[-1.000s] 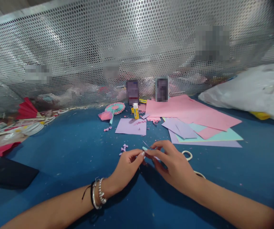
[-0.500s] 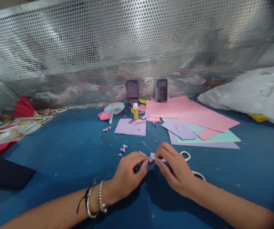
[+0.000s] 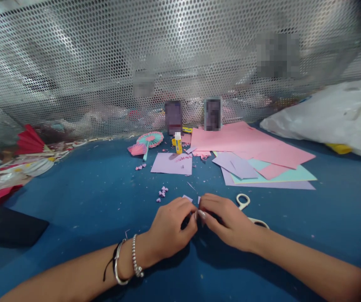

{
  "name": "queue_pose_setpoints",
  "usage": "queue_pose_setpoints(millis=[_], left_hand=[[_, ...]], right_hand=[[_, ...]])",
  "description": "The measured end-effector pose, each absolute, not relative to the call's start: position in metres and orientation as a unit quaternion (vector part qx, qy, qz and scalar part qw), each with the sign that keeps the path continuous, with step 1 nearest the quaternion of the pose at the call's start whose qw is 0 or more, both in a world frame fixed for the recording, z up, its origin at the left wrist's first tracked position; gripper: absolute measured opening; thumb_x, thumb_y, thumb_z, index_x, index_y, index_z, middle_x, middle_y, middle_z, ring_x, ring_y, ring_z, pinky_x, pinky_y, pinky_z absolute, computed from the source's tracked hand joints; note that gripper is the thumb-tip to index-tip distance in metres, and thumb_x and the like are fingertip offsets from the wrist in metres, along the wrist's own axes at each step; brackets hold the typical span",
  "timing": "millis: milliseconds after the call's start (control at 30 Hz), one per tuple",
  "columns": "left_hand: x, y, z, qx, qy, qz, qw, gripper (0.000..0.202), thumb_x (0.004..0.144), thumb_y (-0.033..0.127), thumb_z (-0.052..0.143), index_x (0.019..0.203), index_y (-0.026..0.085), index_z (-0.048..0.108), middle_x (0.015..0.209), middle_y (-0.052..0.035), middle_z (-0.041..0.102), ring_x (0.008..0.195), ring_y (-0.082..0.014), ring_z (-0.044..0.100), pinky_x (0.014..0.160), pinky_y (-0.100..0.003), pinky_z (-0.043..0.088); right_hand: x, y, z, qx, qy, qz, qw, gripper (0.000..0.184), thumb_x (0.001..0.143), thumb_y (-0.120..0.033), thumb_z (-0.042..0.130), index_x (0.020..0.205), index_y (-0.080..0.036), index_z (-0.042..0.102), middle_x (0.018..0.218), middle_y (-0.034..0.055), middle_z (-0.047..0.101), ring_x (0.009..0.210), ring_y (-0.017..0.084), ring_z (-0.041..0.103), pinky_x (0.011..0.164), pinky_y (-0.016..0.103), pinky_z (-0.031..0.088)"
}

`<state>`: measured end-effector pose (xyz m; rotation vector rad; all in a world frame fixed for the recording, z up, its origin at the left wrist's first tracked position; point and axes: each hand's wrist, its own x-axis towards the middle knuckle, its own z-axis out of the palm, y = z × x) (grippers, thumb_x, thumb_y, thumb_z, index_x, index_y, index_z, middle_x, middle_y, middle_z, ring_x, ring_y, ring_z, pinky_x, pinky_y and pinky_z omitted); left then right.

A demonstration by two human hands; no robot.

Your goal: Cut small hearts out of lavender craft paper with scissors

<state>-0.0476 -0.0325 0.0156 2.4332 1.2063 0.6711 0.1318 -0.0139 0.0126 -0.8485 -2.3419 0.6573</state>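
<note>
My left hand (image 3: 170, 228) and my right hand (image 3: 227, 220) meet fingertip to fingertip low over the blue table (image 3: 82, 197). Both are pinched shut on a small lilac paper piece (image 3: 189, 199), of which only corners show above the fingers. The left wrist wears a beaded bracelet, a bangle and a black cord. White-handled scissors (image 3: 246, 205) lie just right of my right hand, partly hidden behind it. A few tiny lilac paper bits (image 3: 162, 193) lie just beyond my left hand.
A lilac sheet (image 3: 171, 163), a yellow glue bottle (image 3: 178, 144), a pink and teal paper fan (image 3: 149, 140) and stacked pink, teal and lilac sheets (image 3: 255, 157) lie farther back. A white plastic bag (image 3: 331, 117) sits far right, craft clutter (image 3: 16, 163) far left. Perforated metal mesh (image 3: 167, 63) closes the back.
Both hands have drawn slightly toward me and lowered to the table, the fingers curling tighter round the lilac piece. The long pale nail seen a second ago is tucked in.
</note>
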Motion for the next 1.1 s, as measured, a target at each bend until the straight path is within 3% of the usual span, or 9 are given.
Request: queue_pose_setpoints(millis=[233,433,600,1100], left_hand=[[-0.048,-0.033,0.017,0.861,0.425,0.229,0.158,0.015,0.086,0.020,0.038,0.079,0.016,0.050,0.077,-0.0042,0.056,0.073,-0.0158,0.050,0.065,-0.026,0.039],[-0.049,-0.033,0.019,0.864,0.418,0.213,0.184,0.021,0.088,0.020,0.034,0.080,0.016,0.053,0.079,-0.0048,0.057,0.077,-0.0161,0.050,0.069,-0.027,0.039],[-0.048,-0.033,0.022,0.849,0.431,0.220,0.211,0.024,0.090,0.020,0.033,0.075,0.017,0.051,0.077,-0.0028,0.056,0.074,-0.0145,0.050,0.069,-0.026,0.039],[-0.051,-0.034,0.022,0.867,0.390,0.220,0.217,0.027,0.090,0.019,0.027,0.074,0.017,0.048,0.074,-0.0042,0.052,0.071,-0.0157,0.047,0.067,-0.029,0.038]], right_hand=[[0.131,-0.012,0.011,-0.335,-0.848,0.314,0.266,0.019,0.082,-0.013,0.043,0.065,-0.017,0.049,0.063,-0.0017,0.050,0.057,0.010,0.045,0.052,0.021,0.034],[0.133,-0.006,0.013,-0.295,-0.813,0.430,0.258,0.030,0.088,-0.013,0.036,0.064,-0.016,0.055,0.065,-0.0002,0.057,0.065,0.011,0.055,0.064,0.023,0.041],[0.132,-0.004,0.018,-0.278,-0.793,0.476,0.258,0.025,0.087,-0.015,0.041,0.069,-0.016,0.057,0.071,0.0007,0.058,0.071,0.013,0.056,0.068,0.025,0.043],[0.130,0.000,0.017,-0.261,-0.712,0.605,0.241,0.033,0.087,-0.021,0.038,0.068,-0.012,0.063,0.067,0.0025,0.060,0.061,0.011,0.053,0.062,0.023,0.043]])
